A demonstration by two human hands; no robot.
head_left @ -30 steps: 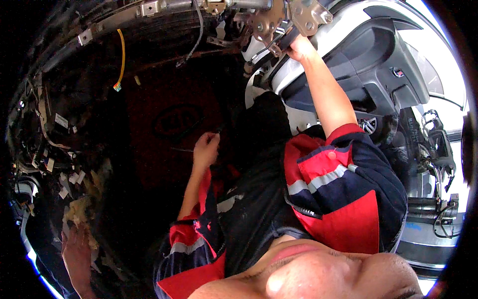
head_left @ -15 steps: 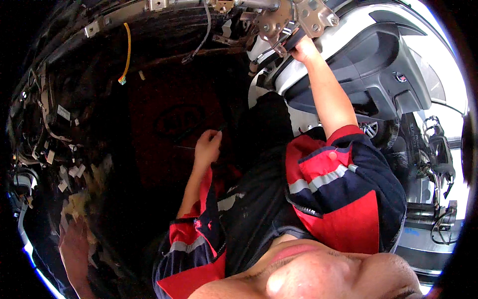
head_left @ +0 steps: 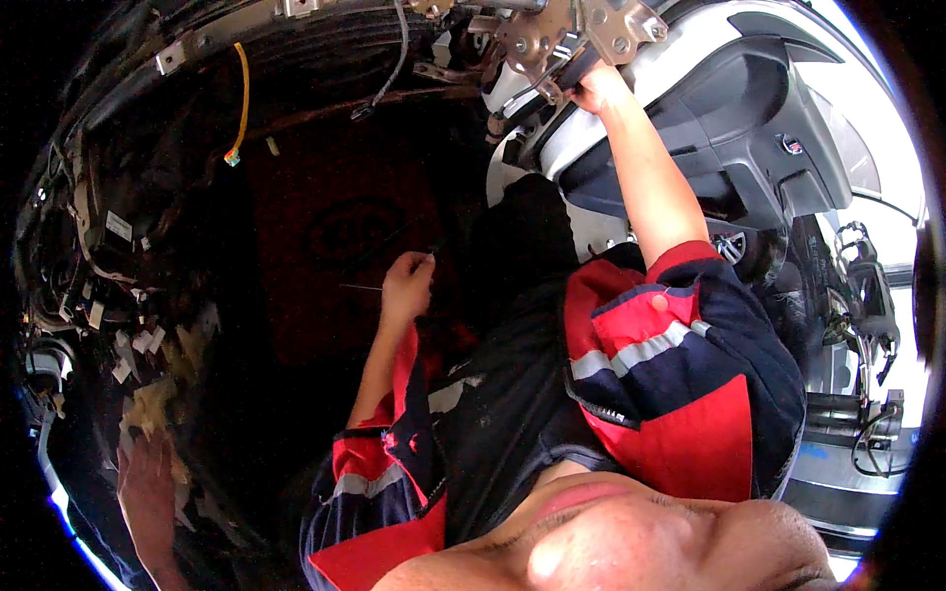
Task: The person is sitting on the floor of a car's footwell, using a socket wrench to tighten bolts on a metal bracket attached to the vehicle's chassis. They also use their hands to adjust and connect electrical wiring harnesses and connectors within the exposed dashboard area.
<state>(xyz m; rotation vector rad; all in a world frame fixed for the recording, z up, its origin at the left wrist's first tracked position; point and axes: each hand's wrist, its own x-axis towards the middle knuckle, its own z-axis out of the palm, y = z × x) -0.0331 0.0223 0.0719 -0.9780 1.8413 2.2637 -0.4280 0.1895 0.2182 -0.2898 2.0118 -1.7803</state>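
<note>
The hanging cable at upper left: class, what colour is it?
The hanging cable is yellow, seen best in the head view.

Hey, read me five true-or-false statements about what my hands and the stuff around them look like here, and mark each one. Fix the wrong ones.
1. Your right hand is up by the metal bracket. True.
2. Your left hand is against the door panel. False: it is lower and farther left, over the dark red floor mat.
3. A co-worker's hand shows at the lower left. True.
4. The yellow cable lies coiled on the seat. False: it hangs from the top, with a connector at its lower end.
5. Your sleeves are plain white. False: they are red and dark blue with a grey band.
</note>
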